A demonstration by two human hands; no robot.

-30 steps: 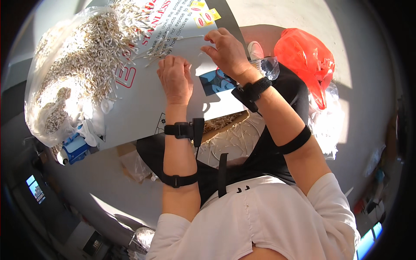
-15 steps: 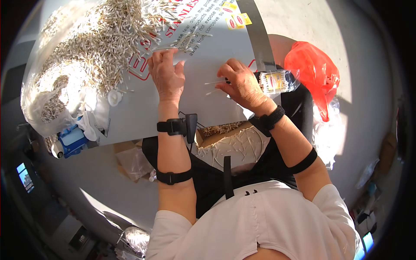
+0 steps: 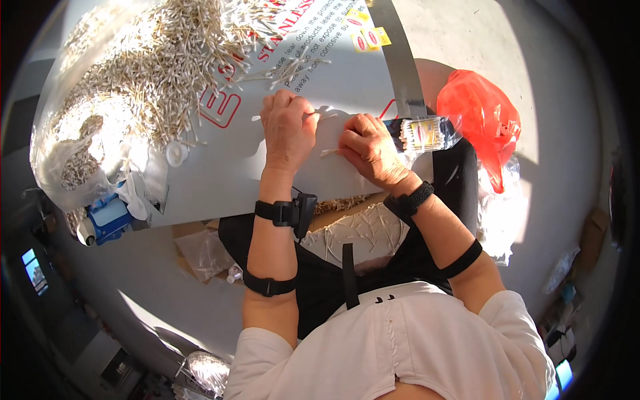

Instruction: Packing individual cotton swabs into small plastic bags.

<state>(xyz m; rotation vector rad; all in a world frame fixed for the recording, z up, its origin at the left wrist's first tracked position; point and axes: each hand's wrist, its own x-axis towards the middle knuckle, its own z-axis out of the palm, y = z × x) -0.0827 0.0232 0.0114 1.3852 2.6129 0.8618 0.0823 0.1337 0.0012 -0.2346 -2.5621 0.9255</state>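
Head: packet separates right hand from red bag.

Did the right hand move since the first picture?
Yes, the right hand has moved away from the yellow labels, toward the white shirt.

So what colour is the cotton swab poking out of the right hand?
The cotton swab at the right hand looks white; the head view shows it best.
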